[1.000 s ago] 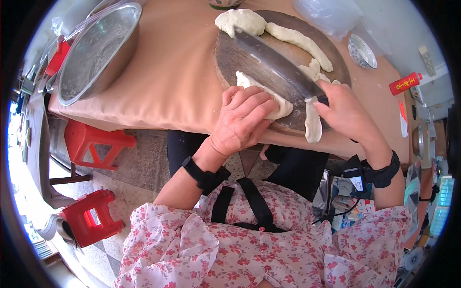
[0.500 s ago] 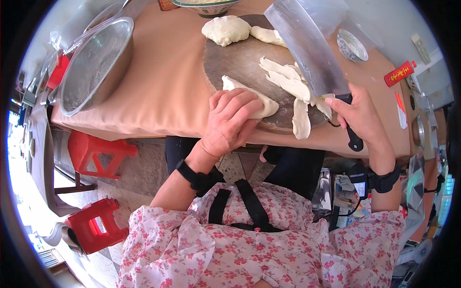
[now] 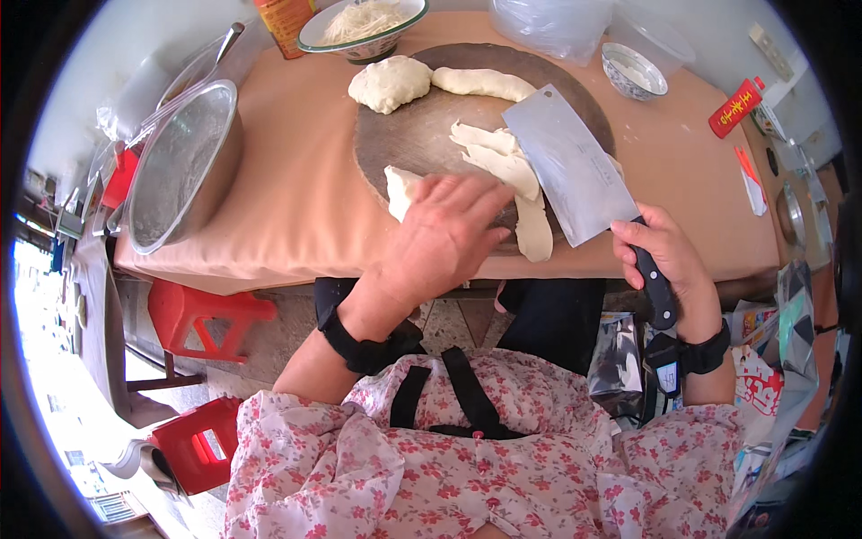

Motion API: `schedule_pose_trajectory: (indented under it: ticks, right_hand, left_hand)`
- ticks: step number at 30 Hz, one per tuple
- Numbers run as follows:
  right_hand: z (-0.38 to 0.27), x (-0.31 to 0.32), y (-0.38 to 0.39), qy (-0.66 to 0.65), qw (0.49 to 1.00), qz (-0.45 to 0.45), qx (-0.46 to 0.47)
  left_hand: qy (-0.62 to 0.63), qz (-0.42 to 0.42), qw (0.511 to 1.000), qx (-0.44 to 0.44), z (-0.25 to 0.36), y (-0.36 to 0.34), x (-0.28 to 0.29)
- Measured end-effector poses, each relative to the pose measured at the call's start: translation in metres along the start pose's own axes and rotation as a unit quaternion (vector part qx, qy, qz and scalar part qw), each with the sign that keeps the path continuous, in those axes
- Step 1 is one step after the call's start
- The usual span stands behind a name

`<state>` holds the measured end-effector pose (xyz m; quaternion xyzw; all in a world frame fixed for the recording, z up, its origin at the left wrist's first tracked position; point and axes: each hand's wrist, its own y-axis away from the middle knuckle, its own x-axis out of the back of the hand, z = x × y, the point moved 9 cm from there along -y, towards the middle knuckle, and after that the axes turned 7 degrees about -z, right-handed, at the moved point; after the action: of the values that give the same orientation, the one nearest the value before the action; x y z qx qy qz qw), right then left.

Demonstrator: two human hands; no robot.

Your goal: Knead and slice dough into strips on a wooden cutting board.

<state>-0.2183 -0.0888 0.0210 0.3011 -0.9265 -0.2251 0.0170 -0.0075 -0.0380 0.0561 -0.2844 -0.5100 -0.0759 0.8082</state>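
Note:
A pale dough roll [image 3: 400, 191] lies at the near left edge of the round wooden board [image 3: 404, 126]. My left hand [image 3: 449, 234] is curved over it, hiding most of its right part. In my right hand [image 3: 669, 250], fingers wrapped round the black handle, is a cleaver [image 3: 575, 166]. Its wide blade slants up and left over the board's right side and partly covers the flat dough slices [image 3: 505, 162]. One slice [image 3: 535, 229] hangs toward the board's near edge. Farther back sit a rounded dough lump [image 3: 391, 83] and another dough roll [image 3: 485, 83].
A large metal basin [image 3: 184, 166] tilts on the table's left. Behind the board stand a bowl of pale shreds [image 3: 364, 25], an orange container [image 3: 285, 25] and a small patterned bowl [image 3: 634, 72]. A red can [image 3: 736, 108] is at right. Red stools [image 3: 202, 314] stand below left.
The view has shifted, showing more of the table's far side. My left hand now covers the roll's right end, seen before. The cleaver has come lower, its blade turned flatter over the slices.

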Motion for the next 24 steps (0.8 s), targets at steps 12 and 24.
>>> schedule_pose_trajectory:
  ticks: [12, 24]
  right_hand:
    - [0.001, 0.011, 0.028, 0.081, 0.992, 0.069, 0.071]
    - [0.0, 0.025, 0.073, 0.018, 0.97, 0.188, 0.15]
  left_hand:
    - [-0.083, -0.134, 0.984, -0.083, 0.027, -0.015, -0.037]
    - [0.053, 0.008, 0.997, -0.054, 0.015, -0.028, -0.013]
